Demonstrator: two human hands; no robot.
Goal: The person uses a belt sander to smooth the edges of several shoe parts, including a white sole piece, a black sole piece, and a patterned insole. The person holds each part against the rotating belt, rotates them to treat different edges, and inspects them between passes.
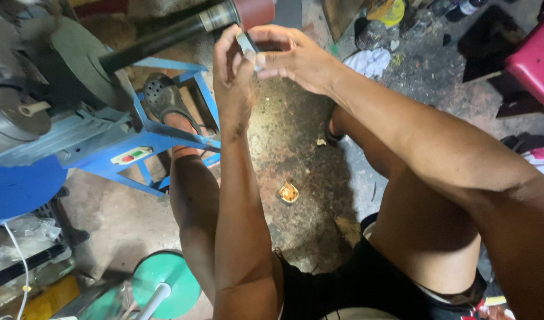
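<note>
Above the stained concrete floor (295,142), a small grey metal piece (246,42) is held up between both hands. It is pinched at its left side by the fingers of the left hand (231,71), while the thumb and fingers of the right hand (289,56) are closed on it from the right. Just behind it, a black shaft (159,38) of the blue-framed machine (106,142) is seen. Below, a sandalled foot (165,98) is rested on the frame.
</note>
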